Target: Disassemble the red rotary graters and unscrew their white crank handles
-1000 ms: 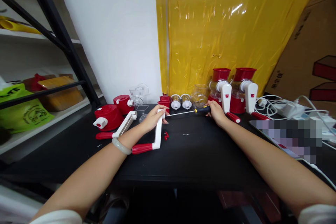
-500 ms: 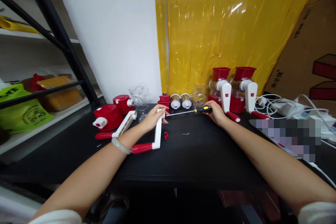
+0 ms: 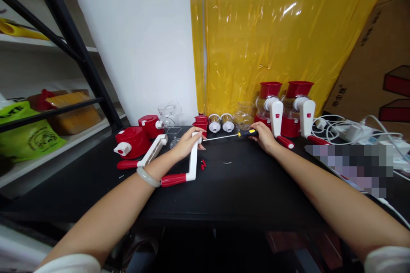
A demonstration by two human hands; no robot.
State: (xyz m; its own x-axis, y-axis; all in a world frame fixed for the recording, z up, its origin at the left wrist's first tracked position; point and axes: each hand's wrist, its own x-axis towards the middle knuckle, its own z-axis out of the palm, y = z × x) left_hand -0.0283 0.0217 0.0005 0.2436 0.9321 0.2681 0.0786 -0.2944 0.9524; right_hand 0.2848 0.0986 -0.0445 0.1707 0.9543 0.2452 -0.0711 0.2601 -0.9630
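My left hand (image 3: pixel 185 145) is closed round the top end of a white crank arm with a red grip (image 3: pixel 188 169), which lies on the black table (image 3: pixel 237 187). My right hand (image 3: pixel 264 136) grips the black and yellow handle of a screwdriver (image 3: pixel 229 136). Its thin shaft points left, and the tip meets the crank's top end beside my left fingers. A small red piece (image 3: pixel 203 164) lies just right of the crank.
A second white crank (image 3: pixel 150 155), two red housings (image 3: pixel 133 142), clear cups (image 3: pixel 169 113) and two small drums (image 3: pixel 221 123) sit at the back. Two assembled red-and-white grinders (image 3: pixel 288 108) stand right of my right hand. Cables and chargers (image 3: pixel 352 130) lie far right. Shelving (image 3: pixel 48 111) stands left.
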